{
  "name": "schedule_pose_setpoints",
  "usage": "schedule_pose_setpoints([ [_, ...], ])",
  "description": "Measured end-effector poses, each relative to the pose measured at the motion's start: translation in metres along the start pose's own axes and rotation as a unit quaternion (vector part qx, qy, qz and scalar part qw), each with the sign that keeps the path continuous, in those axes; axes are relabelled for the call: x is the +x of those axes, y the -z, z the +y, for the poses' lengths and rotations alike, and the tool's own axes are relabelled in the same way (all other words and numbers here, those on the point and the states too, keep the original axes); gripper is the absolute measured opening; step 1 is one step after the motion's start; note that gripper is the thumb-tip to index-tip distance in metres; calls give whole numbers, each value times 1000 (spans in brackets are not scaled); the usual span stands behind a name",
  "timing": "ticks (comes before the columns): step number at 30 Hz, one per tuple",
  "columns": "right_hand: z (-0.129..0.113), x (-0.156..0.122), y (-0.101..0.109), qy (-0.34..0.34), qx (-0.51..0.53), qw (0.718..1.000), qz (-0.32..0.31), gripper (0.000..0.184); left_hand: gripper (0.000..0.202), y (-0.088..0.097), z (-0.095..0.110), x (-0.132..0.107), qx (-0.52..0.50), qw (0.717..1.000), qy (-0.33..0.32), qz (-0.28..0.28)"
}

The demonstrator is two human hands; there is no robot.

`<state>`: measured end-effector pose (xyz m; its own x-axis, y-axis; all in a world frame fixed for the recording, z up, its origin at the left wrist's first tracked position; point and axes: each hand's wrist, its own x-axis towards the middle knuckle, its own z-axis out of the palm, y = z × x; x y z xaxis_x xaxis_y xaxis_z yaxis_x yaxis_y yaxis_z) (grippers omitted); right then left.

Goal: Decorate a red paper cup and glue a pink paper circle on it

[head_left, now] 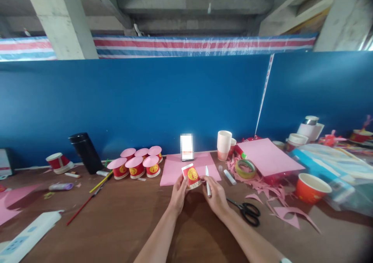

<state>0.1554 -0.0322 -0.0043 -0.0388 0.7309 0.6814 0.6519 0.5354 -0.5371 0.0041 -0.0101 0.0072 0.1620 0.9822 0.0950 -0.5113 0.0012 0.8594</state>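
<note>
My left hand [178, 195] is closed around the side of a small red paper cup [192, 176] with a yellow printed emblem and a pale rim at its lower end. The cup is tilted, above the front edge of a stack of pink paper [171, 171]. In my right hand [217, 197] is a slim white pen-like tool [207, 175], its pointed end upward. Fingers of this hand also reach the cup's right edge; whether they grip it I cannot tell. Black-handled scissors [250, 213] lie beside my right forearm, their blades partly hidden.
Several red cups topped with pink discs [134, 162] stand left of the paper. A phone-like bright screen [187, 146] stands behind. Rightward are stacked white cups [224, 141], a glue stick [230, 177], tape [245, 169], pink scraps [287, 212] and an orange cup [312, 191].
</note>
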Motion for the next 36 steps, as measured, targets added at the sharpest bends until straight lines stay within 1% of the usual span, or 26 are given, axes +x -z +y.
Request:
schedule_pose_setpoints([
  [2,-2,0,0,6,4,1000,-2,34,42,0,0,0,0,1000,-4,-15],
  [4,-4,1,1,10,9,1000,-4,34,41,1,-1,0,-5,1000,-6,-18],
  [7,-5,2,2,8,13,1000,-7,33,43,4,-4,2,-17,1000,-4,2],
  [9,-5,2,2,4,13,1000,-10,33,46,5,-6,4,-23,1000,12,15],
  [12,-3,1,2,-4,11,1000,-11,31,50,5,-6,5,-36,999,24,6],
  [16,-1,1,2,-9,7,1000,-8,27,49,3,-5,5,-41,999,9,-8],
  [21,-3,2,4,-5,15,1000,-13,26,45,5,-6,6,-33,999,2,-1],
  [27,-3,2,3,-10,15,1000,-14,26,47,6,-5,5,-24,1000,4,5],
  [33,-3,2,3,-3,4,1000,-3,27,48,6,-6,5,-15,1000,14,19],
  [36,-3,2,4,-4,-1,1000,0,26,46,6,-7,5,-16,1000,12,21],
])
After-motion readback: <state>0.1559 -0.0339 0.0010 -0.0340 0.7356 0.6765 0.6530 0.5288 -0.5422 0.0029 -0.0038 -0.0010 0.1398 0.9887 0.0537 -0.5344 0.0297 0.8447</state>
